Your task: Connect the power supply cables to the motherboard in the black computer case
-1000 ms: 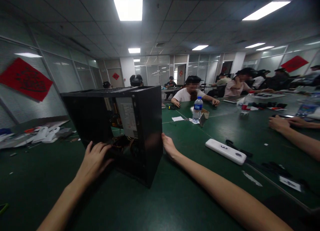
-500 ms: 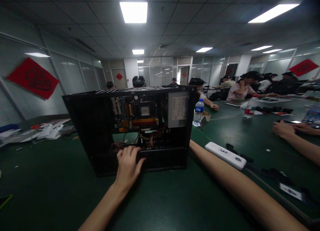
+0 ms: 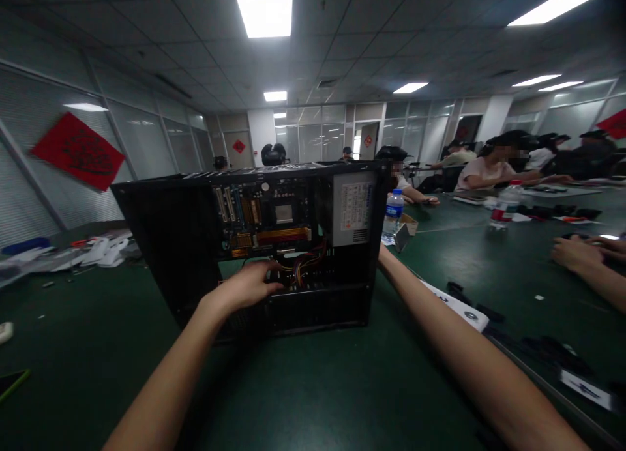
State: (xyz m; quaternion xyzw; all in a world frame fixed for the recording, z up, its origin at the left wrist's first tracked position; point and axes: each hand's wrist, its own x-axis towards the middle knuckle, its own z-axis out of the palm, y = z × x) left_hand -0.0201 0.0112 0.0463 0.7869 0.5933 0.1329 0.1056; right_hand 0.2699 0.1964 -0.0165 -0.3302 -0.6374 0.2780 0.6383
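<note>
A black computer case (image 3: 320,311) stands upright on the green table, its open side facing me. Inside it are a motherboard (image 3: 235,239), a grey power supply (image 3: 355,210) and a bundle of thin coloured cables (image 3: 306,262). My left hand (image 3: 249,283) reaches through the opening below the motherboard, next to the cables. Its fingers are curled with the thumb below them, and what they close on is hidden. Along the case's right side my right forearm (image 3: 440,314) stretches away; my right hand is behind the case, its fingers out of sight.
To the right lie a white power strip (image 3: 467,311), black cables and a numbered white card (image 3: 584,389). Bottles (image 3: 394,210) stand farther back. Another person's hands (image 3: 580,252) rest at the right edge. Papers and scraps (image 3: 105,252) lie at the left.
My left hand has moved from the lower rail of the case up and inward to the cables. My view has shifted slightly; my right arm still reaches behind the case.
</note>
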